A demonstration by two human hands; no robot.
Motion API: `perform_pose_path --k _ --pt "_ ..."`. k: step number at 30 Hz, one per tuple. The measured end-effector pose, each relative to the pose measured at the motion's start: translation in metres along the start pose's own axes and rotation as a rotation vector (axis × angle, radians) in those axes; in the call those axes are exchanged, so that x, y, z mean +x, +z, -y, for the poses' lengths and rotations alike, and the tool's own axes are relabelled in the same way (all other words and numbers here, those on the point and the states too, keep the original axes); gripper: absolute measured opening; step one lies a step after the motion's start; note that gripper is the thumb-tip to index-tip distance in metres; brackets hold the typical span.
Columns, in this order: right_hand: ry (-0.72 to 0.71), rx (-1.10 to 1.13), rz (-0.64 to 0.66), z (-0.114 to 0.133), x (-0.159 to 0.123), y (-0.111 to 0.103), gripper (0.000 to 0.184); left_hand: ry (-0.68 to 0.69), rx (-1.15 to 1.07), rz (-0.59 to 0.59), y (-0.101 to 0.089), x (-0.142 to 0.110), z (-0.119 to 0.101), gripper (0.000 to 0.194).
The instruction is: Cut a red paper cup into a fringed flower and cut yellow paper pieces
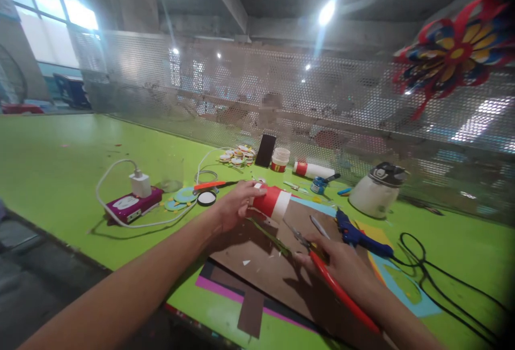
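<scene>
Near the middle, my left hand point(237, 202) is closed around a paper cup point(271, 203) with a red band and white ends, lying on its side. In my right hand point(338, 261) is a pair of red-handled scissors point(301, 238), metal tips toward the cup's rim but apparently apart from it. A thin green strip point(273, 237) runs below the cup toward my right fingers. Beneath both hands is a brown board point(257, 269) with small white paper scraps point(246, 262). A slim grey pen-like thing point(319, 226) lies just beyond the scissors.
A blue glue gun point(362, 237) with a black cord lies at right, by a kettle-like jar point(376, 194). At left are a purple power bank point(134, 205), a white charger point(139, 184) and an orange cutter point(210, 185). Behind stand a phone point(265, 150) and a tub point(280, 159).
</scene>
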State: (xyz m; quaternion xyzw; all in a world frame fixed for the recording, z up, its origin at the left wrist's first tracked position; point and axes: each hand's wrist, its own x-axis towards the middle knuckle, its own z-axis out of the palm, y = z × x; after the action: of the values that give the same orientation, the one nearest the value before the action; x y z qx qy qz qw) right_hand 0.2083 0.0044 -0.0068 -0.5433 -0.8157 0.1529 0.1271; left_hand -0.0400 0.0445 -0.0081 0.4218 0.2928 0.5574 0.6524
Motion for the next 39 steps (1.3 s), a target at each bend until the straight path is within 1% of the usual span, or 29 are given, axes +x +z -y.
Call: perform_pose_path --k 2,4,5,7,9,12,14,16,19,22,24,26,28,32,34,35,36,39 --pt "0.018 -0.011 -0.018 -0.005 0.002 -0.002 0.054 0.029 0.036 0.021 0.004 -0.004 -0.002 0.038" --pt "0.014 -0.015 -0.032 -0.009 0.002 -0.003 0.055 0.036 0.054 0.002 0.007 -0.007 -0.002 0.041" --pt "0.006 -0.014 -0.034 -0.012 0.003 -0.003 0.054 0.025 0.054 0.005 0.007 -0.007 0.0 0.044" --pt "-0.014 -0.01 -0.03 -0.015 0.003 -0.003 0.053 -0.02 0.057 0.051 0.008 -0.007 0.004 0.048" --pt "-0.024 -0.008 -0.03 -0.017 0.004 -0.003 0.054 -0.027 0.024 0.062 0.009 -0.006 0.008 0.051" --pt "-0.04 0.002 -0.041 -0.017 0.005 -0.005 0.054 -0.006 -0.043 0.026 0.012 -0.005 0.015 0.045" --pt "-0.078 0.002 -0.089 -0.016 0.006 -0.007 0.048 -0.051 -0.084 0.005 0.014 -0.004 0.019 0.042" --pt "-0.116 -0.016 -0.163 -0.017 0.006 -0.007 0.044 -0.077 -0.133 0.009 0.015 -0.005 0.02 0.044" --pt "-0.129 -0.054 -0.23 -0.021 0.006 -0.003 0.047 -0.094 -0.171 0.034 0.016 -0.007 0.018 0.053" --pt "-0.126 -0.077 -0.184 -0.022 0.007 0.003 0.052 -0.094 -0.186 0.054 0.016 -0.01 0.015 0.055" --pt "-0.132 -0.091 -0.11 -0.019 0.007 0.005 0.054 -0.077 -0.198 0.085 0.017 -0.01 0.017 0.052" --pt "-0.14 -0.12 -0.05 -0.016 0.006 0.004 0.051 -0.067 -0.203 0.113 0.017 -0.009 0.02 0.047" --pt "-0.147 -0.142 -0.01 -0.011 0.006 0.001 0.049 -0.08 -0.189 0.073 0.018 -0.007 0.022 0.048" --pt "-0.123 -0.132 0.015 -0.006 0.007 -0.006 0.05 -0.06 -0.157 -0.071 0.015 -0.004 0.02 0.046" --pt "-0.101 -0.119 0.001 -0.008 0.009 -0.006 0.049 -0.021 -0.151 -0.139 0.011 -0.002 0.015 0.044" --pt "-0.091 -0.107 -0.009 -0.009 0.01 -0.005 0.047 0.036 -0.154 -0.227 0.008 -0.001 0.012 0.042" --pt "-0.082 -0.09 -0.02 -0.012 0.011 -0.004 0.045 0.08 -0.164 -0.29 0.005 0.001 0.008 0.041" --pt "-0.054 -0.029 -0.06 -0.021 0.01 0.0 0.046 0.161 -0.188 -0.36 -0.006 0.006 -0.005 0.037"
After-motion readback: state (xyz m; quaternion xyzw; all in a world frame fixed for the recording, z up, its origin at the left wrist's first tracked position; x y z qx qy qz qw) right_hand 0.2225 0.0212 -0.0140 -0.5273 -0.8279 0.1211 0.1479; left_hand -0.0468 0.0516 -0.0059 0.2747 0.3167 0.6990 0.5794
